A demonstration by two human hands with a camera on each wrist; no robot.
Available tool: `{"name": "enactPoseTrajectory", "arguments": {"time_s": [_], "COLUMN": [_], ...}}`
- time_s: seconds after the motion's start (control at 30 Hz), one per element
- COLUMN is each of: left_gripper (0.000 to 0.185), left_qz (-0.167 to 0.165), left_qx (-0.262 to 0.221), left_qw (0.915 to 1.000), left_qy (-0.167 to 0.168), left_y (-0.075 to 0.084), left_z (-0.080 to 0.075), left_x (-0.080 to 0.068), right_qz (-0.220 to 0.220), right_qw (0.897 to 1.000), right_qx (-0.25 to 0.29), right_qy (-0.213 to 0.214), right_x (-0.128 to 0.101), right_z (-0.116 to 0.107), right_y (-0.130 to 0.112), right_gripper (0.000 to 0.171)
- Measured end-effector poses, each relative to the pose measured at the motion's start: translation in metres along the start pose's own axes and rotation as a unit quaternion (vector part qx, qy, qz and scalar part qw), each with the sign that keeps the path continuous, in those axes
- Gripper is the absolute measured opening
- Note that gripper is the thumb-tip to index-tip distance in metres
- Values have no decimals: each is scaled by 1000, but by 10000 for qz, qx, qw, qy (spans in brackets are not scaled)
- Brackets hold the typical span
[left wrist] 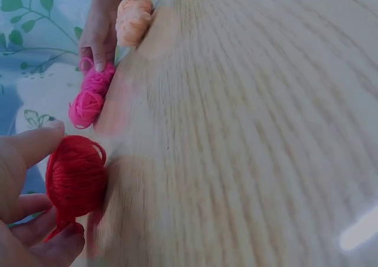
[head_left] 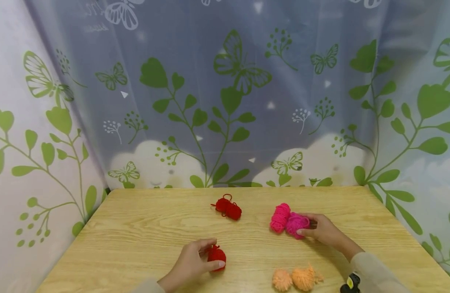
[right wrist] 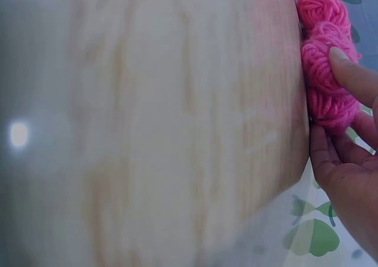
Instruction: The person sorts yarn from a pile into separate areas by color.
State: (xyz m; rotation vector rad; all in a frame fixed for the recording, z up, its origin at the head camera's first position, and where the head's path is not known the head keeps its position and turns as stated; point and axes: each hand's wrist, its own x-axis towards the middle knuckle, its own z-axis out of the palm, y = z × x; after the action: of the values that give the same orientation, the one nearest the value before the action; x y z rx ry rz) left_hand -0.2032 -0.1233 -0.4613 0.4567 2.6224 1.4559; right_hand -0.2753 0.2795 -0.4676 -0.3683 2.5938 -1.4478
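**Both hands on yarn, wood surface**

We see the left hand (head_left: 191,263) near-centre w/ fingers and thumb curled round a small red yarn ball (head_left: 216,255), which sits on the light wood surface (head_left: 144,236). Left wrist view confirms: red ball pinched betw. thumb and fingers, loose strand trailing below.

Right hand (head_left: 321,230) is mid-right, gripping a magenta yarn bundle (head_left: 296,224) w/ thumb on the near side and fingers on the far side. A brighter pink yarn bundle (head_left: 280,217) lies touching it on the left. Right wrist view shows a fingertip pressed into the magenta yarn.

Elsewhere: a second red yarn bundle (head_left: 228,208) far-centre, well apart from both hands. Two peach yarn balls (head_left: 295,278) sit side by side at the near edge, just left of the right sleeve (head_left: 375,272). Leaf-and-butterfly curtain (head_left: 225,101) behind the surface.
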Motion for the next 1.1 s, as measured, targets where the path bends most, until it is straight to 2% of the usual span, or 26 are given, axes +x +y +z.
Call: {"name": "enactPoseTrajectory", "arguments": {"time_s": [0.1, 0.37, 0.53, 0.77, 0.93, 1.1], "left_gripper": [60, 52, 53, 55, 55, 55], "left_qz": [111, 277, 217, -23, -101, -42], "left_qx": [-11, -582, -721, -657, -654, -684], "left_qw": [9999, 9978, 9969, 9975, 9975, 9973], "left_qy": [-35, -157, -206, -267, -266, -276], "left_y": [-2, -5, -5, -6, -6, -6], "left_z": [1, 3, 4, 5, 6, 6], "left_x": [-1, -4, -5, -4, -3, -3], "right_qz": [63, 54, -26, -34, -7, -118], "right_qw": [10000, 9999, 9999, 9996, 9988, 9980], "right_qx": [-3, -74, -131, -256, -477, -508], "right_qy": [13, 41, 52, 76, -90, -357], "right_x": [0, 1, 1, 0, 0, 0], "right_z": [1, 3, 3, 2, -3, -19], "right_y": [-1, 0, 0, -2, -7, -18], "right_gripper": [64, 64, 64, 64, 67, 68]}}
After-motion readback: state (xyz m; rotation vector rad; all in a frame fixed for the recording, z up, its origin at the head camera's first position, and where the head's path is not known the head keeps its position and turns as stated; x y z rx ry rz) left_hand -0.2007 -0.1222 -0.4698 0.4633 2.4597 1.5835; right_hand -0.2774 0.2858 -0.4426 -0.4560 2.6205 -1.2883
